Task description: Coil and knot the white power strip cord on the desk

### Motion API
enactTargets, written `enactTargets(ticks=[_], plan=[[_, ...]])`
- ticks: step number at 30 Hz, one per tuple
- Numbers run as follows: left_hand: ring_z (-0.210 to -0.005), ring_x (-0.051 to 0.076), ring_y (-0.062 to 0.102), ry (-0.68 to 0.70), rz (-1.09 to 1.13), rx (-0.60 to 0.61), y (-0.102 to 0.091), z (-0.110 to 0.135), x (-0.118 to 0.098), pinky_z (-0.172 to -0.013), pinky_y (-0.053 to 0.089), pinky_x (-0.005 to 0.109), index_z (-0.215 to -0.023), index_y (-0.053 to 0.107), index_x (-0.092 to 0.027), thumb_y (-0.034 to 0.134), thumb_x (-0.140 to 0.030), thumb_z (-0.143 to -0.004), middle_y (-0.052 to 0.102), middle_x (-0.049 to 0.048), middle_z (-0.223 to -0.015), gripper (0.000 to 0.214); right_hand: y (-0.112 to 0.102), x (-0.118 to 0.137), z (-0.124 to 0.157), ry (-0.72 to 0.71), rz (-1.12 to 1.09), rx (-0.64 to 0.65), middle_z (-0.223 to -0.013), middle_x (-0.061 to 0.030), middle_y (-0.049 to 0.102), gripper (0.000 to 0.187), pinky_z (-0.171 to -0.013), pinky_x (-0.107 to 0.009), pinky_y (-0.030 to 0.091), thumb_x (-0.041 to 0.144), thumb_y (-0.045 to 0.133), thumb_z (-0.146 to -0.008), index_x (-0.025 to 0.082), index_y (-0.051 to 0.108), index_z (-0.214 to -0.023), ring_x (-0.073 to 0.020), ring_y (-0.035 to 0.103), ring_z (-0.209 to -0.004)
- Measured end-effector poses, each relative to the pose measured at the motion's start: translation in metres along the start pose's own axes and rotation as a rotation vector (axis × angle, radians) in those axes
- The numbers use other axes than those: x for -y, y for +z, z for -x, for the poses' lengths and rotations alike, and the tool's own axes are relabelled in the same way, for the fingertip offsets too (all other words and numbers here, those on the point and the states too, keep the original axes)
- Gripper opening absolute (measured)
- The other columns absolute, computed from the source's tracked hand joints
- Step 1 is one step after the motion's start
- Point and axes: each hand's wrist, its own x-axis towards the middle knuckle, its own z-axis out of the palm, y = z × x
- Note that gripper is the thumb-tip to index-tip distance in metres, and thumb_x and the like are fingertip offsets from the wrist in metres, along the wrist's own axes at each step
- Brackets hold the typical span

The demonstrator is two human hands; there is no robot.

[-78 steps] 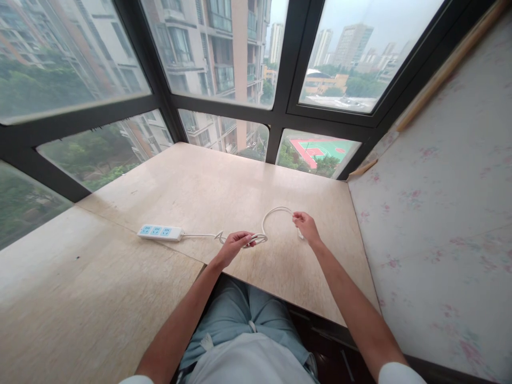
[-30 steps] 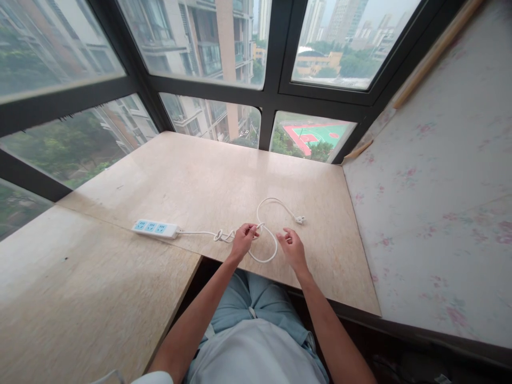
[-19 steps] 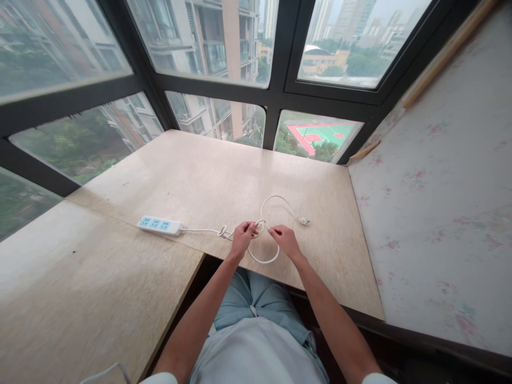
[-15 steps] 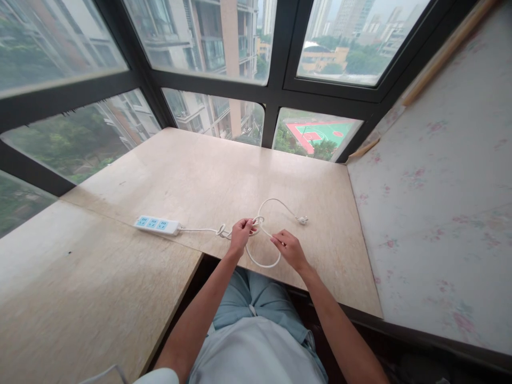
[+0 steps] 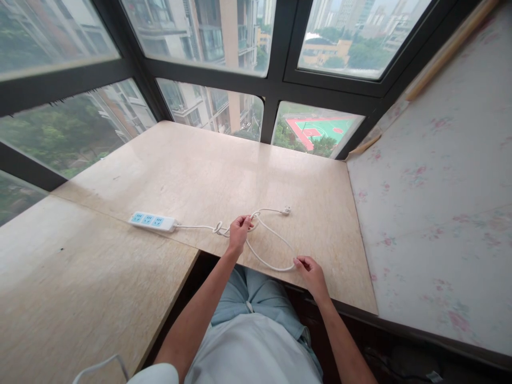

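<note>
White extension cord (image 5: 196, 226) lies on the pale stone-patterned desk (image 5: 200, 170), and in the head view, the only one here, the handling of it looks partway along. At one end it runs into the three-outlet power strip (image 5: 153, 221), which rests flat across the seam of the desk, well to the left of both hands; at the other end the plug (image 5: 285, 211) lies loose on the surface, beyond the hands and touched by neither. What seems done is at the two ends: the short run beside the power strip is nearly straight, and the stretch by the plug lies free in a gentle line. Between them, a large loop is spread toward the front edge of the desk. What seems left is the middle, where several small turns are bunched at the left hand (image 5: 239, 234), with a separate twist (image 5: 218, 228) just beside it on the power strip's side; whether that twist is a true knot or only an overlap, I cannot tell at this size. The left hand's grip is closed, thumb and fingers pinching the cord at the bunched turns. The right hand (image 5: 311, 273), near the front edge, has its grip pressed together at the fingertips, apparently pinching the far bend of the large loop, well apart from the left.
</note>
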Motion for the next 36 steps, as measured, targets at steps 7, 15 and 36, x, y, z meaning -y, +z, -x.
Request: enactTargets(ticks=[7, 15, 36], plan=[[-0.062, 0.013, 0.056, 0.014, -0.041, 0.031, -0.001, 0.004, 0.0, -0.064, 0.043, 0.026, -0.084, 0.07, -0.014, 0.068, -0.05, -0.073, 0.063, 0.0017, -0.064, 0.037, 0.02, 0.051, -0.028, -0.174, 0.076, -0.003, -0.112, -0.0132, 0.062, 0.039, -0.072, -0.035, 0.051, 0.039, 0.061, -0.078, 0.018, 0.061, -0.11, -0.0228, 0.062, -0.093], [-0.061, 0.013, 0.056, 0.045, -0.046, 0.033, -0.001, 0.003, 0.002, -0.063, 0.042, 0.025, -0.085, 0.07, -0.014, 0.068, -0.047, -0.073, 0.063, 0.0017, -0.064, 0.036, 0.083, 0.093, -0.1, -0.291, 0.383, 0.195, -0.083, -0.0063, 0.066, 0.024, -0.07, -0.029, 0.042, 0.036, 0.055, -0.085, 0.016, 0.069, -0.082, -0.0173, 0.058, -0.073], [-0.061, 0.012, 0.055, 0.014, 0.072, -0.033, -0.003, -0.001, 0.004, -0.063, 0.042, 0.025, -0.081, 0.07, -0.015, 0.067, -0.045, -0.073, 0.063, 0.0011, -0.064, 0.031, -0.029, 0.022, -0.046, -0.437, 0.272, 0.111, -0.082, -0.0076, 0.07, 0.032, -0.08, -0.039, 0.046, 0.051, 0.054, -0.086, 0.025, 0.072, -0.081, -0.0245, 0.061, -0.083]])
